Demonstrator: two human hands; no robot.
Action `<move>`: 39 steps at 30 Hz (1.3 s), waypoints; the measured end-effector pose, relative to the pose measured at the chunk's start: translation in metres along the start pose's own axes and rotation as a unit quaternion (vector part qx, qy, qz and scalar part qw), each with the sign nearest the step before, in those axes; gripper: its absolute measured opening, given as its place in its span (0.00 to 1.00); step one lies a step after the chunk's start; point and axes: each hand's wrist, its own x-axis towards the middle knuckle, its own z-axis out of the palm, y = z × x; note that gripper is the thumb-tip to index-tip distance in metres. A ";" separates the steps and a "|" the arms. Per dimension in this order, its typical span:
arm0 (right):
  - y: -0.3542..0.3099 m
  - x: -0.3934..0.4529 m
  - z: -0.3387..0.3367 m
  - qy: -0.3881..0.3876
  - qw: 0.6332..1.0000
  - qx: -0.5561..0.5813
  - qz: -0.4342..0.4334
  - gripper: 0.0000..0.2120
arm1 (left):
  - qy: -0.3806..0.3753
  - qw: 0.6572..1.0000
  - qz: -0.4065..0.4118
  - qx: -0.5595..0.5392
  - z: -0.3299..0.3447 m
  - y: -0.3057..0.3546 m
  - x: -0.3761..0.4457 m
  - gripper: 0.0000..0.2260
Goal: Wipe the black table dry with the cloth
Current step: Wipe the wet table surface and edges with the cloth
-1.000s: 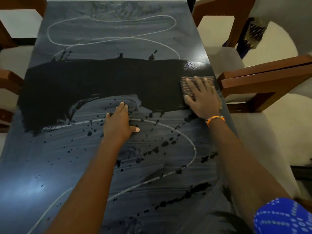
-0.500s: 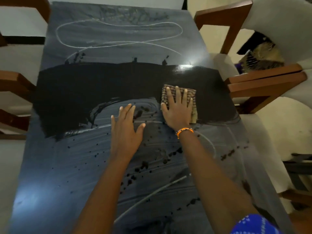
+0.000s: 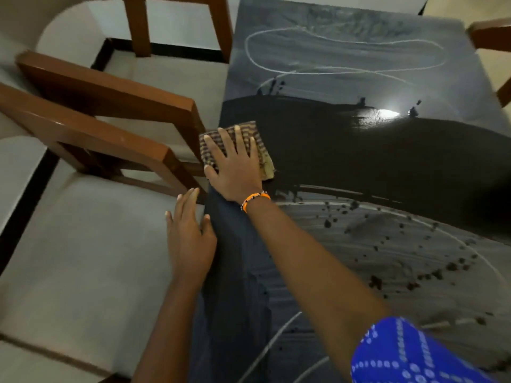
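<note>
The black table (image 3: 373,161) fills the right of the view, with a dark wiped band across its middle and grey wet streaks and droplets above and below it. A folded brown striped cloth (image 3: 258,136) lies at the table's left edge. My right hand (image 3: 235,167) presses flat on the cloth, fingers spread, an orange bracelet on the wrist. My left hand (image 3: 189,233) rests flat at the table's left edge below it, fingers straight, holding nothing.
Wooden chairs (image 3: 105,120) with pale seat cushions (image 3: 91,252) stand close against the table's left side. Part of another chair (image 3: 489,37) shows at the top right. A black floor strip runs along the far left.
My right hand has slid the cloth from the table's right side across to its left edge, widening the dark band. My left hand has shifted left to the edge. The view has swung left.
</note>
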 end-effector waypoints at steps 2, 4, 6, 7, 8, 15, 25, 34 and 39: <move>-0.001 0.019 -0.001 -0.017 0.999 -0.032 -0.031 0.29 | -0.011 1.000 0.000 -0.009 -0.005 -0.006 -0.002 0.23; 0.004 0.031 -0.003 -0.028 0.998 -0.040 -0.040 0.29 | -0.020 1.000 -0.002 -0.015 -0.008 -0.010 -0.005 0.23; 0.002 0.030 -0.003 -0.027 0.999 -0.031 -0.033 0.29 | -0.020 0.999 -0.016 -0.037 -0.011 -0.013 -0.010 0.24; -0.002 0.023 -0.002 -0.026 0.999 -0.023 -0.030 0.29 | -0.019 0.998 -0.025 -0.049 -0.014 -0.015 -0.013 0.24; -0.008 0.011 0.000 -0.025 0.999 -0.019 -0.033 0.29 | -0.018 0.997 -0.036 -0.059 -0.016 -0.016 -0.016 0.24; -0.017 -0.089 0.007 -0.009 0.996 0.005 -0.090 0.28 | -0.047 0.994 -0.074 -0.065 -0.010 -0.008 -0.019 0.20; 0.163 -0.146 -0.045 0.042 0.973 -0.064 0.219 0.35 | -0.106 0.987 -0.063 -0.105 -0.003 0.002 -0.018 0.24; 0.097 -0.138 -0.023 0.047 0.958 -0.033 0.281 0.30 | -0.092 0.982 -0.100 -0.130 -0.001 0.006 -0.025 0.28; 0.002 -0.136 -0.003 -0.007 0.999 0.025 0.041 0.30 | -0.108 0.987 -0.078 -0.091 -0.002 0.018 -0.033 0.26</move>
